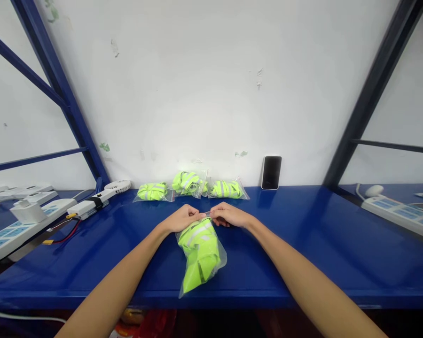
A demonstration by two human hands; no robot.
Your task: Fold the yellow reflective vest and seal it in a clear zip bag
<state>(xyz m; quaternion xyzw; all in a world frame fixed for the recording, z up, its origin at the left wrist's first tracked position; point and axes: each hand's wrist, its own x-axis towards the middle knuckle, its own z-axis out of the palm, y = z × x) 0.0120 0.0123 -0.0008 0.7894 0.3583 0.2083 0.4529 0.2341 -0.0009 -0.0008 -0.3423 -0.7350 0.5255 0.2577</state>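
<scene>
A clear plastic bag holding a folded neon-yellow reflective vest [200, 253] lies on the blue shelf [303, 244] in front of me. My left hand [183, 218] and my right hand [228, 215] both pinch the bag's far top edge, fingers closed, close together. Three more bagged vests stand in a row by the wall: one at the left [152, 191], one in the middle [189, 183] and one at the right [227, 189].
A black phone [271, 172] leans on the white wall. A white handheld fan [98, 199] and white power strips [10, 225] lie at the left, with red and black wires [64, 234]. Another power strip [400, 213] sits at the right. Blue shelf posts [61, 91] rise on both sides.
</scene>
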